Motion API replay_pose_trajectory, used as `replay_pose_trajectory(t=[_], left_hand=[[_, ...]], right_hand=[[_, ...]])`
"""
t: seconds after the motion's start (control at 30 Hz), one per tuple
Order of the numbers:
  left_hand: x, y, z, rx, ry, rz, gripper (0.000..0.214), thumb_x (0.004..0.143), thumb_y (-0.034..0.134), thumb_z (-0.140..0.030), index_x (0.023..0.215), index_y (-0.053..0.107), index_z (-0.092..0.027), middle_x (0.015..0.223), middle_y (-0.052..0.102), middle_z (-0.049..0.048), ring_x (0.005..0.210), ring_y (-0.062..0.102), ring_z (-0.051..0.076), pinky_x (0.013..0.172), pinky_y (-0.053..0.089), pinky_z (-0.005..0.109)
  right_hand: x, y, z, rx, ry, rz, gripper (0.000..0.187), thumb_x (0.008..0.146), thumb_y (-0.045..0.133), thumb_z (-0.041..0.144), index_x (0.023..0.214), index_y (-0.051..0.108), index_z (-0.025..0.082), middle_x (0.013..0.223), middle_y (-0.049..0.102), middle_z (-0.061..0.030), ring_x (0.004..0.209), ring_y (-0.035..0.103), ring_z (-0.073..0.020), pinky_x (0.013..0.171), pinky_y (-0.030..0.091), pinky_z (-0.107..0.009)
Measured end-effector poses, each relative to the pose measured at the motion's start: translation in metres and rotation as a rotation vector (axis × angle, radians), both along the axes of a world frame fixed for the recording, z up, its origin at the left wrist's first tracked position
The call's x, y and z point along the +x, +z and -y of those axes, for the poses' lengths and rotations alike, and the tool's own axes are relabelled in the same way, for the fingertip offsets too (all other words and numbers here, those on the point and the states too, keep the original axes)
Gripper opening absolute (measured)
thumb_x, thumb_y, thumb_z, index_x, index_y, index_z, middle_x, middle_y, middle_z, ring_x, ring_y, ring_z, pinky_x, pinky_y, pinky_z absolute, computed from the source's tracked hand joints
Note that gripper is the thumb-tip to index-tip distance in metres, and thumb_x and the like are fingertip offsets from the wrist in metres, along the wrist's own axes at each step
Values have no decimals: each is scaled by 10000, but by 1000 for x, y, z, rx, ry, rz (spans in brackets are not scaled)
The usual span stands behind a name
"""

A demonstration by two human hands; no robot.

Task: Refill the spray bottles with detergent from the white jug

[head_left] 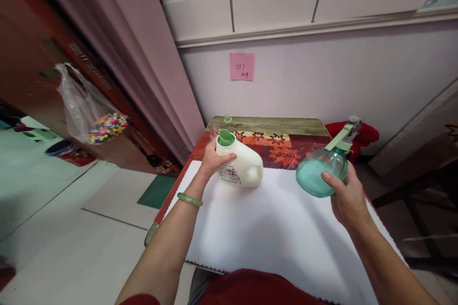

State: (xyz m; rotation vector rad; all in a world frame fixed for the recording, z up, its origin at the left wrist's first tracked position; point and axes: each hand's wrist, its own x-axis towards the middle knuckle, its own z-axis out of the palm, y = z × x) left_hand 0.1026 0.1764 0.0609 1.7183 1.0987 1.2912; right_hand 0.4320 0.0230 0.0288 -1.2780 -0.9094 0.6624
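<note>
My left hand (213,158) is closed round the neck end of a white detergent jug (246,164). The jug's mouth is uncapped and shows a green pouring spout inside; it leans over the white cloth, and I cannot tell whether its base rests there. On the right, my right hand (347,195) grips a translucent teal spray bottle (318,171) by its round body, tilted and raised above the cloth. Its pale green and grey spray head (345,133) points up. A small green cap (228,118) sits at the table's far left edge.
A white scallop-edged cloth (250,233) covers most of the small table, whose printed top (286,126) shows at the back. Behind stands a wall with a pink note (242,66). A bag of colourful beads (107,126) hangs from the door at left. Something red (368,133) lies behind at right.
</note>
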Motion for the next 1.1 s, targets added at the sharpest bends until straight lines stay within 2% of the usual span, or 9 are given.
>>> replay_pose_trajectory(t=[0.1,0.23,0.4,0.53,0.8,0.9,1.0,1.03,1.1], left_hand=[[3,6,3,-12,-55,-14,665,473,918,-470,1006,701,-137,939,751,97,874,698,264,834,560,399],[18,15,29,29,-61,-45,646,560,916,-425,1101,688,-156,1029,745,91,935,692,247,879,538,377],[22,7,49,15,103,-28,509,635,859,-478,1007,691,-173,925,731,57,831,665,215,783,536,335],[8,-5,39,8,150,-26,519,615,845,-529,958,691,-170,884,730,59,793,660,219,758,538,341],[-12,-15,12,72,110,-41,756,554,766,-794,945,684,-153,877,736,103,830,685,267,791,552,389],[-11,-9,19,105,82,-63,821,571,761,-808,1052,680,-147,972,740,126,932,700,303,875,547,424],[-3,6,44,223,156,-33,1015,613,738,-819,1360,547,-159,1327,638,192,1258,602,354,1042,485,442],[2,12,56,284,222,-10,993,671,732,-782,1417,496,-171,1406,585,198,1326,554,352,1083,459,443],[13,27,80,361,330,27,696,820,732,-588,1367,539,-204,1380,602,164,1301,575,316,1105,444,443]], right_hand=[[-13,3,-3,1,56,32,762,685,820,575,1320,550,252,1163,718,-101,1028,698,-322,858,574,-432],[-31,17,-8,32,160,18,719,714,802,571,1315,544,273,1181,709,-99,990,701,-303,794,579,-384],[-44,29,-10,44,249,-125,662,766,746,580,1327,562,280,1221,710,-104,991,713,-310,771,582,-382],[-48,27,-7,0,269,-187,575,818,688,586,1288,586,272,1244,720,-101,1024,720,-318,779,588,-385],[-64,17,-10,-9,275,-67,669,757,744,629,1302,590,272,1179,729,-80,1018,703,-315,823,576,-385],[-80,22,-13,-16,321,-134,683,742,772,602,1297,550,270,1162,719,-74,989,695,-295,796,572,-365],[-94,30,-14,-21,366,-161,663,716,785,613,1219,541,258,1037,716,-56,873,681,-264,721,562,-338],[-98,33,-14,-13,361,-144,658,701,798,611,1191,543,254,1015,708,-51,854,673,-256,713,557,-332],[-106,39,-12,22,345,-88,658,679,827,586,1170,543,254,1039,696,-50,880,662,-249,734,550,-324]])
